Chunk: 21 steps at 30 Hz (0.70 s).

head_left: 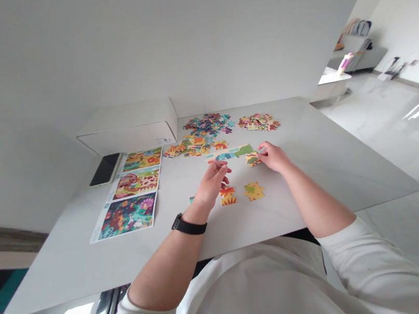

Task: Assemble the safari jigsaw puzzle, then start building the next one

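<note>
My left hand (213,180), with a black watch on its wrist, rests on the white table (333,170) with its fingertips on the left end of a joined strip of puzzle pieces (232,152). My right hand (273,157) pinches a yellow-green puzzle piece (252,159) just below the right end of that strip. Two loose pieces lie nearer to me: an orange-red one (228,195) and a yellow-green one (254,190). A teal piece peeks out beside my left wrist.
Piles of loose puzzle pieces lie at the back: an orange one (192,148), a blue one (208,123), a pinkish one (259,122). Three picture sheets (135,189) lie at the left, beside a black phone (104,169) and a white box (130,126).
</note>
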Available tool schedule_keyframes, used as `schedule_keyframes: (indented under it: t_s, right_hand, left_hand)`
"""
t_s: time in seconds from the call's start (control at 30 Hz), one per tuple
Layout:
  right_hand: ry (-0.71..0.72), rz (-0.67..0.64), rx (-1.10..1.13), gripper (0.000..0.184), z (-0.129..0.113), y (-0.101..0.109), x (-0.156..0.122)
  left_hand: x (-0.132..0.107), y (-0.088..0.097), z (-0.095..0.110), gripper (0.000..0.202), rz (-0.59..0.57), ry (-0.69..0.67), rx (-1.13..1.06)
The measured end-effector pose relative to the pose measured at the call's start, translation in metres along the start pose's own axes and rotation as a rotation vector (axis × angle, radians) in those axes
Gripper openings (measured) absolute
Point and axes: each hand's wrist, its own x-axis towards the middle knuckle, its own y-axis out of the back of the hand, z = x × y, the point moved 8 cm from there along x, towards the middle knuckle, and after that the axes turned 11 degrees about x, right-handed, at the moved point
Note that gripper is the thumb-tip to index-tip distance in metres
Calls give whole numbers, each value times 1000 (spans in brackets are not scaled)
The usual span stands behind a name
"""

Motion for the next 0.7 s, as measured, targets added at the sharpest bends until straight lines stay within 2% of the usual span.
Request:
schedule_keyframes:
  t_s: [0.17,0.37,0.57,0.7]
  right_hand:
    - [72,-21,-159,12,-10,-10,0]
    - [84,-49,-269,18,-15,-17,2]
    - [160,0,-275,20,-21,-10,-4]
    - [263,-53,-252,23,-26,-14,-9]
  left_hand:
    - [-1,-1,-1,32,4,7,-11]
    - [-1,-3,-2,37,-8,8,-23]
    - [-2,-2,-3,37,-4,8,-27]
    - [-1,-2,-4,35,-7,7,-18]
